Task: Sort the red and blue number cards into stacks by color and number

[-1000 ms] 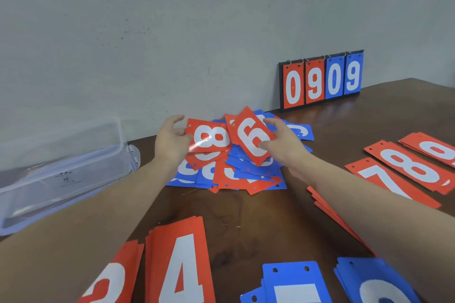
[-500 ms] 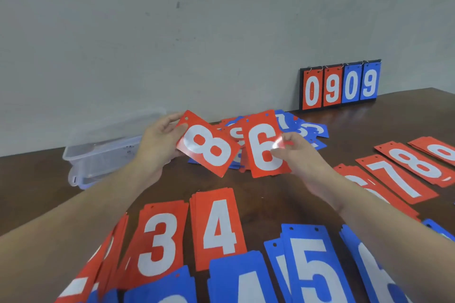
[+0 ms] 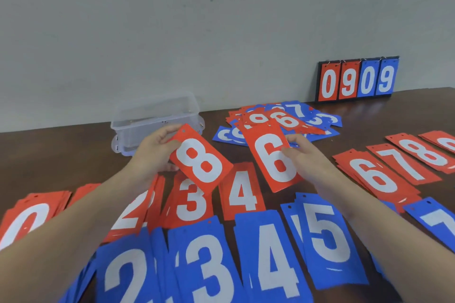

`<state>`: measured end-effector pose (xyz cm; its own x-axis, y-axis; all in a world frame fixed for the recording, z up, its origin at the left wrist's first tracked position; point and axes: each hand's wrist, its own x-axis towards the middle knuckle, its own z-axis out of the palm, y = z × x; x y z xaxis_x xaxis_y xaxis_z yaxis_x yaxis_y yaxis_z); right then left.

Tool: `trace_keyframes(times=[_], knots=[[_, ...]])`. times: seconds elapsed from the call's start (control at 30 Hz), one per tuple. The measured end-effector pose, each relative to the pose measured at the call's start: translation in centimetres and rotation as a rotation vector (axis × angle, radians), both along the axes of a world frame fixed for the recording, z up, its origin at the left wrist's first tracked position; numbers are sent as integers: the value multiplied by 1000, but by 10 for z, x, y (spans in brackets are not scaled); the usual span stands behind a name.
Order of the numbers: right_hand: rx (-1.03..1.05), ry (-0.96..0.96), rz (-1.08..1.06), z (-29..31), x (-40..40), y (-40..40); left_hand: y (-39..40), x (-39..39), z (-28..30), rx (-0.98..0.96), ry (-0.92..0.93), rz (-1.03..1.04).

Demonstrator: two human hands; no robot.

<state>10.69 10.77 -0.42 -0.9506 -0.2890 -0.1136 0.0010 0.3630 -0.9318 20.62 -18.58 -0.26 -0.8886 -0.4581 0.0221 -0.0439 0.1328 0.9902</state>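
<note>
My left hand [image 3: 152, 152] grips a red 8 card [image 3: 200, 161] by its top-left edge, lifted above the red 3 stack [image 3: 190, 204]. My right hand [image 3: 305, 157] pinches a red 6 card [image 3: 273, 157] by its right edge, above the table between the red 4 stack [image 3: 242, 194] and the red 6 stack [image 3: 376, 177]. Behind the hands lies the unsorted pile [image 3: 283, 118] of mixed red and blue cards. Red stacks 0 [image 3: 24, 219], 2, 3, 4 form a row; red 7 [image 3: 403, 162] and 8 [image 3: 426, 152] lie right.
Blue stacks 2 [image 3: 125, 273], 3 [image 3: 209, 265], 4 [image 3: 273, 258], 5 [image 3: 327, 236] and 7 [image 3: 438, 221] line the near edge. A clear plastic box [image 3: 157, 118] stands at the back left by the wall. A scoreboard [image 3: 357, 80] showing 0909 leans against the wall.
Both hands lifted the red 8 and red 6 off the unsorted pile and drew them toward me. The view tilted down, so the sorted rows now show.
</note>
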Motion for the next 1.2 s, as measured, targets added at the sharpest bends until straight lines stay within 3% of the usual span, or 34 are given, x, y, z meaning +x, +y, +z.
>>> trace_keyframes(times=[0.4,0.77,0.97,1.2], knots=[[53,-4,4,-2,9,1,-7,17,2,83,-55,-2],[92,54,-232,-6,-46,99,59,-42,5,110,-25,-114],[299,162,-322,-6,-69,158,116,-86,8,123,-37,-220],[582,245,-264,-36,-91,190,189,-134,9,118,-91,-339]])
